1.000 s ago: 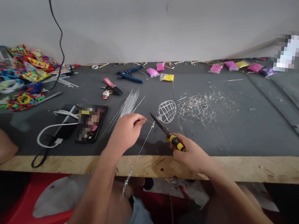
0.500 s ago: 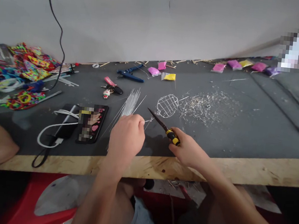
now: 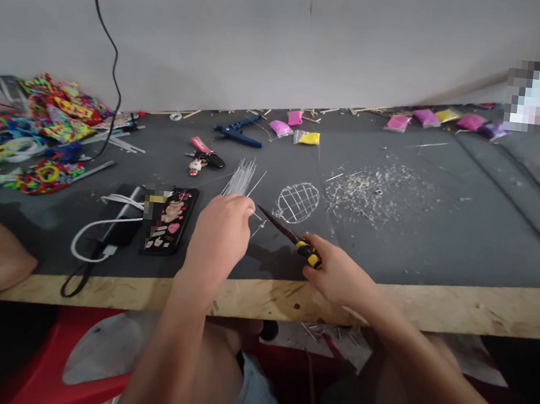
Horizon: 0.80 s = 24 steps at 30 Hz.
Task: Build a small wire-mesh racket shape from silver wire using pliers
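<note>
Your left hand [image 3: 221, 232] pinches wire [image 3: 262, 224] near the pliers [image 3: 290, 234] your right hand [image 3: 337, 270] grips, so a loose pinch could let it slip, bending the mesh frame [image 3: 297, 202] beyond, on or barely above the tabletop [image 3: 413, 255].

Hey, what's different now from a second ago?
The left hand shifted slightly left and turned its back upward. The right hand moved the pliers a little left, still gripping them. The wire grid shifted slightly left too. The dangling wire no longer shows. The keys, phone and blue cutters stayed put.
</note>
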Each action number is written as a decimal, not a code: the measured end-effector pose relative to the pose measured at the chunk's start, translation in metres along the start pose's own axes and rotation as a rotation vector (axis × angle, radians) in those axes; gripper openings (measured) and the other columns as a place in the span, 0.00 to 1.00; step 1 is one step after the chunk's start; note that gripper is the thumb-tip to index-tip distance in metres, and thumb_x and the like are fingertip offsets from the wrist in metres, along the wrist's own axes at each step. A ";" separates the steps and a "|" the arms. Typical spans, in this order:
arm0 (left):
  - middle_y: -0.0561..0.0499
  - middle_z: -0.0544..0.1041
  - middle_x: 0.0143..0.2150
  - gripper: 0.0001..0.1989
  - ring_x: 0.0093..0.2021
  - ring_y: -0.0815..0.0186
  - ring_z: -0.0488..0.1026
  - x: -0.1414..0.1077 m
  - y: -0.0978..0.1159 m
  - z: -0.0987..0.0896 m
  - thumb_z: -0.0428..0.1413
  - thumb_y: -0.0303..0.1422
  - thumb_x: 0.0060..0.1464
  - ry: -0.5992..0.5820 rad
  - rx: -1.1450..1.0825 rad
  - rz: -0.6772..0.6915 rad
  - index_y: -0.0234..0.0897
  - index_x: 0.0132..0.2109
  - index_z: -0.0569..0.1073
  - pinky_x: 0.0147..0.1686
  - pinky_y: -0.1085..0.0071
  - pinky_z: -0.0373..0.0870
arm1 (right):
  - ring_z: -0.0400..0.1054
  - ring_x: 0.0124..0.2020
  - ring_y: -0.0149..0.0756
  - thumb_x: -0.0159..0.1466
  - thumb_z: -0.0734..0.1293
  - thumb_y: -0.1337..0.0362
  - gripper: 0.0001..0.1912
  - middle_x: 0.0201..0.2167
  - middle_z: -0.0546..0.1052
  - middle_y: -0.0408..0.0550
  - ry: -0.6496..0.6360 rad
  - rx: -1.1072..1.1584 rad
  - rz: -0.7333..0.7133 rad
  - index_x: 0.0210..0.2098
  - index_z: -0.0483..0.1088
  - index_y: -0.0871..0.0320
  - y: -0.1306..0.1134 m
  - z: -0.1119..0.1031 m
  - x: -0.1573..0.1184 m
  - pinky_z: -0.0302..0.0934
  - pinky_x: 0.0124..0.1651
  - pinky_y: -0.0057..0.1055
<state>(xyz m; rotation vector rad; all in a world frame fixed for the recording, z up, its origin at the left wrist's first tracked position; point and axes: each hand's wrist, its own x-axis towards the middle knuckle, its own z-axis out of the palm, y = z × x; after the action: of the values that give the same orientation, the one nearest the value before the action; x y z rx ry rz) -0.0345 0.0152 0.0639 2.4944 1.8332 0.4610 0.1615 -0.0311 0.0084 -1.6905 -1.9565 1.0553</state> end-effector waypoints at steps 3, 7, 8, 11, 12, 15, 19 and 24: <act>0.47 0.74 0.30 0.12 0.34 0.59 0.68 0.001 -0.002 -0.002 0.44 0.25 0.54 -0.042 0.054 0.051 0.38 0.32 0.72 0.33 0.65 0.62 | 0.67 0.42 0.45 0.54 0.60 0.69 0.22 0.44 0.73 0.55 -0.015 -0.027 -0.031 0.49 0.64 0.58 -0.002 0.002 -0.002 0.56 0.38 0.34; 0.47 0.72 0.27 0.12 0.32 0.59 0.67 0.001 0.000 -0.005 0.44 0.25 0.53 -0.061 0.120 0.094 0.38 0.29 0.70 0.31 0.65 0.62 | 0.67 0.41 0.44 0.53 0.60 0.69 0.22 0.43 0.73 0.54 -0.021 -0.052 -0.026 0.48 0.64 0.57 -0.004 0.004 -0.003 0.56 0.38 0.34; 0.47 0.72 0.27 0.11 0.31 0.60 0.67 0.001 0.002 -0.007 0.44 0.24 0.52 -0.059 0.144 0.107 0.38 0.29 0.70 0.31 0.66 0.62 | 0.67 0.41 0.44 0.53 0.60 0.69 0.22 0.43 0.73 0.54 -0.017 -0.053 -0.015 0.48 0.64 0.57 -0.005 0.004 -0.003 0.56 0.37 0.33; 0.46 0.71 0.27 0.12 0.31 0.60 0.68 0.002 0.016 -0.014 0.45 0.19 0.48 -0.079 0.236 0.162 0.37 0.28 0.69 0.32 0.66 0.63 | 0.67 0.39 0.44 0.53 0.60 0.69 0.22 0.41 0.73 0.54 -0.003 -0.045 0.013 0.48 0.65 0.57 -0.004 0.004 -0.002 0.56 0.36 0.33; 0.46 0.72 0.27 0.12 0.31 0.59 0.68 0.002 0.022 -0.016 0.44 0.18 0.46 -0.101 0.266 0.177 0.37 0.28 0.69 0.32 0.65 0.63 | 0.67 0.39 0.43 0.53 0.60 0.70 0.22 0.41 0.74 0.54 -0.002 -0.039 0.015 0.48 0.65 0.57 -0.004 0.004 -0.001 0.55 0.36 0.33; 0.45 0.73 0.28 0.13 0.32 0.58 0.69 0.006 0.034 -0.020 0.45 0.16 0.43 -0.159 0.334 0.210 0.36 0.29 0.70 0.33 0.64 0.65 | 0.67 0.37 0.42 0.52 0.61 0.70 0.21 0.39 0.74 0.54 -0.011 0.002 0.013 0.46 0.66 0.57 -0.002 0.003 0.000 0.55 0.35 0.33; 0.45 0.73 0.25 0.12 0.29 0.60 0.70 0.015 0.030 -0.022 0.46 0.19 0.46 -0.106 0.271 0.149 0.36 0.28 0.72 0.30 0.66 0.65 | 0.66 0.32 0.37 0.52 0.60 0.70 0.19 0.34 0.74 0.49 -0.001 0.099 0.012 0.44 0.66 0.56 0.000 0.000 0.002 0.55 0.33 0.30; 0.50 0.76 0.26 0.08 0.27 0.63 0.70 0.022 0.016 -0.024 0.51 0.32 0.52 0.093 -0.196 -0.031 0.41 0.31 0.76 0.32 0.67 0.64 | 0.63 0.31 0.34 0.52 0.59 0.69 0.20 0.33 0.72 0.44 0.125 0.164 -0.057 0.45 0.64 0.55 0.003 -0.006 0.006 0.55 0.33 0.29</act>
<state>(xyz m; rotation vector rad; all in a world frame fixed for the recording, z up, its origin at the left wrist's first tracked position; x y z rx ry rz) -0.0196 0.0274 0.0944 2.3495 1.7576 0.7291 0.1667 -0.0235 0.0089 -1.5645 -1.7790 1.0332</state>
